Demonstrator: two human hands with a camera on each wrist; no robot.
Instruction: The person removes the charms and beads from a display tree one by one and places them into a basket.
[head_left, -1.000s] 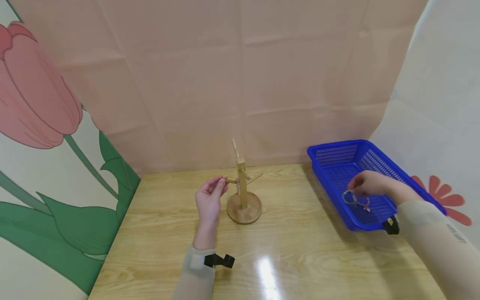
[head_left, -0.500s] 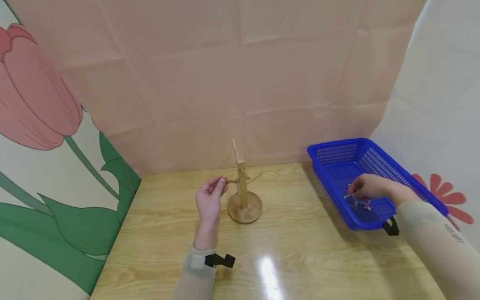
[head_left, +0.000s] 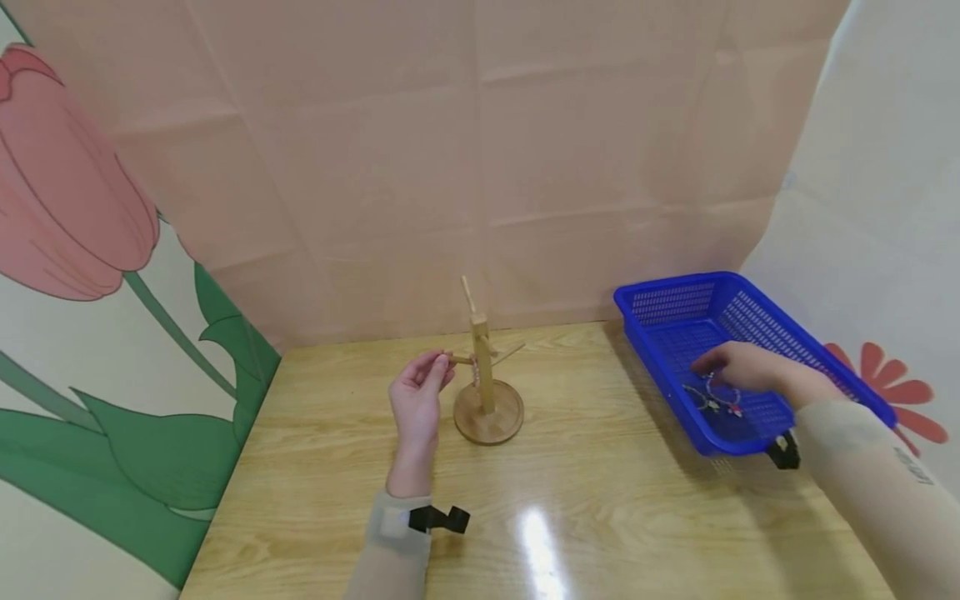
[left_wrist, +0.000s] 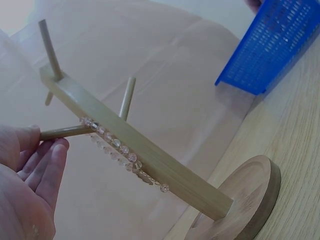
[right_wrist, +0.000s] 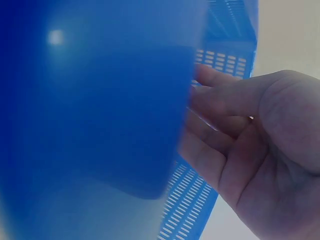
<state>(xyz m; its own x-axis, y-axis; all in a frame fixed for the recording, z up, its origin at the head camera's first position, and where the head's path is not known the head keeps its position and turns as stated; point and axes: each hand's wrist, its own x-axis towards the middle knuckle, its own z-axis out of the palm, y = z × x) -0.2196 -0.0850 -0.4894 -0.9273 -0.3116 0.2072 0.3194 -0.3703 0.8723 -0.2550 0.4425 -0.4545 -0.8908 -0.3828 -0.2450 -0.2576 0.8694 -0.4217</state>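
My left hand (head_left: 417,400) pinches the end of a wooden peg (left_wrist: 65,132) on the left of a wooden jewelry stand (head_left: 483,367). On that peg, against the post, hangs a pink clear-bead bracelet (left_wrist: 117,145). Inside the blue basket (head_left: 667,400), my right hand (head_left: 738,367) reaches down with its fingers over a light-beaded bracelet (head_left: 737,405) with a red charm. Another bracelet, darker with small charms (head_left: 699,398), lies just left of it. In the right wrist view the basket wall hides my fingertips, so whether they grip a bracelet does not show.
The stand has a round base (head_left: 489,429) and several other pegs (head_left: 512,353) jutting out at angles. The wooden table (head_left: 592,517) meets a pinkish cloth backdrop (head_left: 540,167) behind. Printed white panels stand at both sides.
My right hand has lowered the bracelets it held up onto the basket floor, and they now lie more spread apart. My left hand stays at the peg.
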